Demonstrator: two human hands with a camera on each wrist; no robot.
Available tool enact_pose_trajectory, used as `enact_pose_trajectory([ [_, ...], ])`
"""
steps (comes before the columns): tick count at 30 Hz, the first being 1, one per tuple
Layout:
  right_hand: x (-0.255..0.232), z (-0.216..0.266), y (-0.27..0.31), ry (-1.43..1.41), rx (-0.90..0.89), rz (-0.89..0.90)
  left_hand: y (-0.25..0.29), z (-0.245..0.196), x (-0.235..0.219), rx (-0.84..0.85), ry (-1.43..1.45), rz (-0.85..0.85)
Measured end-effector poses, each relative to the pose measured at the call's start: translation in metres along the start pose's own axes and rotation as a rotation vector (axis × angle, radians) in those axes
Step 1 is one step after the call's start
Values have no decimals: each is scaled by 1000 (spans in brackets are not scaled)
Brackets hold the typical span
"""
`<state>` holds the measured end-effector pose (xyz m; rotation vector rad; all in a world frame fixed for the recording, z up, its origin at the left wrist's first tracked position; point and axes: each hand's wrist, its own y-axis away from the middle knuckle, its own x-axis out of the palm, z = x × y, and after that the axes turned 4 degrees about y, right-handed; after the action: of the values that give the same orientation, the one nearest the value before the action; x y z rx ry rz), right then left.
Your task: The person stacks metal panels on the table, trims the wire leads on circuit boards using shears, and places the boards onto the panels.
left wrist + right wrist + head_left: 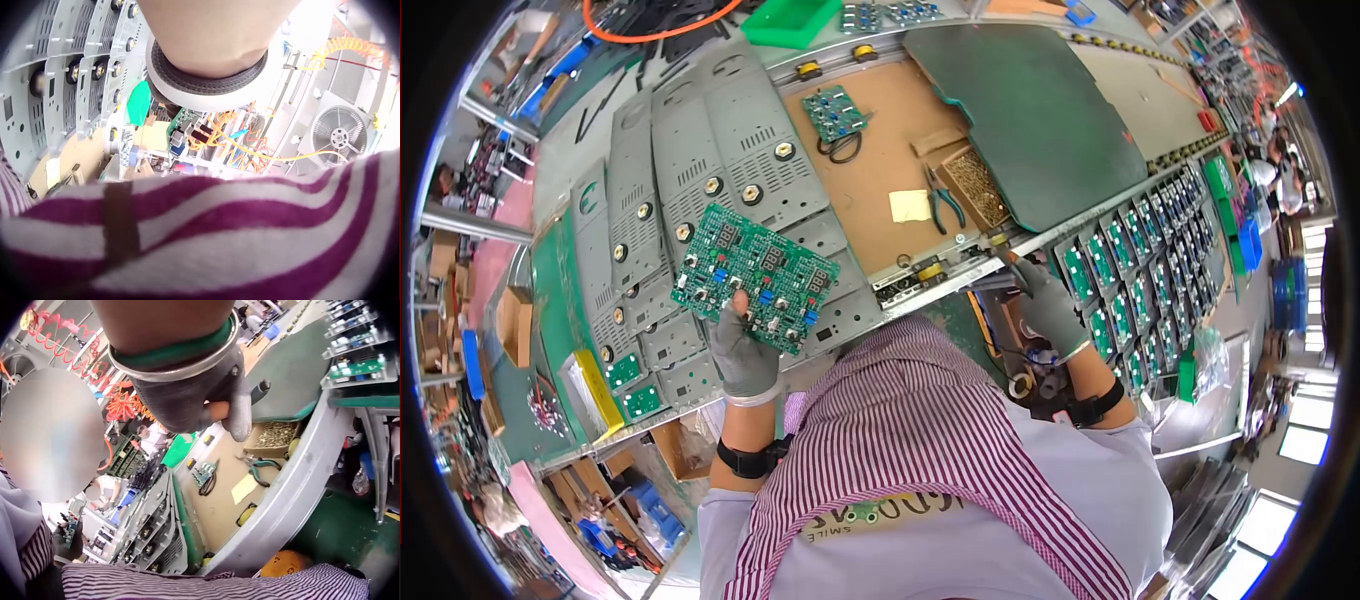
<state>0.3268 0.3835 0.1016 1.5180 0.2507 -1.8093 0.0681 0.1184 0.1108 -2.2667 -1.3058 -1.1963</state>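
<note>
A green circuit board (755, 278) with three digit displays is gripped at its lower edge by my gloved left hand (745, 352), the thumb on its face. The board lies tilted above grey metal panels (700, 135). In the left wrist view, part of the board (179, 125) shows beyond the wrist, which hides most of the hand. My gloved right hand (1048, 308) is over the bench's front rail, its fingers curled round a dark rod-like thing (260, 391) in the right wrist view; most of that thing is hidden.
On the brown board surface are another circuit board (834, 112), yellow paper (910, 206), pliers (946, 205) and a box of small brass-coloured parts (975, 187). A green mat (1030, 115) lies beyond. Rows of circuit boards (1135, 265) stand at the right; a metal rail (1020, 245) edges the bench.
</note>
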Motion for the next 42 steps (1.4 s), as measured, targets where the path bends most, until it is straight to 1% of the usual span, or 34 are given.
enact_pose_trajectory([
  [1,-2,9,5,-17,-137,-73,-5,4,-11,-13,-73,48],
  [2,-5,27,8,-52,-258,-168,-5,6,-4,-23,-94,53],
  [4,-12,63,7,-98,-471,-266,-4,11,13,-32,-130,70],
  [5,-17,77,8,-116,-513,-267,-6,14,15,170,-520,197],
  [7,-26,93,14,-146,-591,-272,-4,15,21,244,-546,166],
  [9,-20,74,16,-134,-464,-251,-4,13,23,47,-218,99],
  [10,-14,61,17,-127,-403,-233,-5,11,21,29,-186,90],
  [11,-6,44,17,-88,-260,-198,-4,9,17,11,-156,75],
  [12,4,24,12,-18,-81,-48,-3,7,12,-5,-127,55],
  [13,15,7,9,48,24,10,-3,10,1,13,-111,1],
  [14,26,-9,7,113,125,67,-2,11,-1,15,-117,2],
  [16,57,-42,0,212,119,114,-3,11,-1,24,-134,8],
  [19,73,-51,-7,268,139,233,-4,12,0,2,-149,3],
  [20,74,-49,-11,272,149,278,-4,12,3,-6,-159,2],
  [23,64,-24,-15,191,220,314,-5,12,9,-15,-201,17],
  [29,68,-21,-21,193,240,281,-9,11,5,-33,-193,18],
  [32,59,-15,-31,264,199,294,-10,13,5,-20,-188,39],
  [36,51,3,-61,363,33,248,-9,13,7,-31,-184,21],
  [38,66,3,-84,438,-20,256,-8,14,10,-16,-186,12],
  [39,74,4,-91,476,-36,181,-8,14,8,-16,-192,18],
  [42,75,9,-113,510,58,270,-7,14,-3,-10,-173,13],
])
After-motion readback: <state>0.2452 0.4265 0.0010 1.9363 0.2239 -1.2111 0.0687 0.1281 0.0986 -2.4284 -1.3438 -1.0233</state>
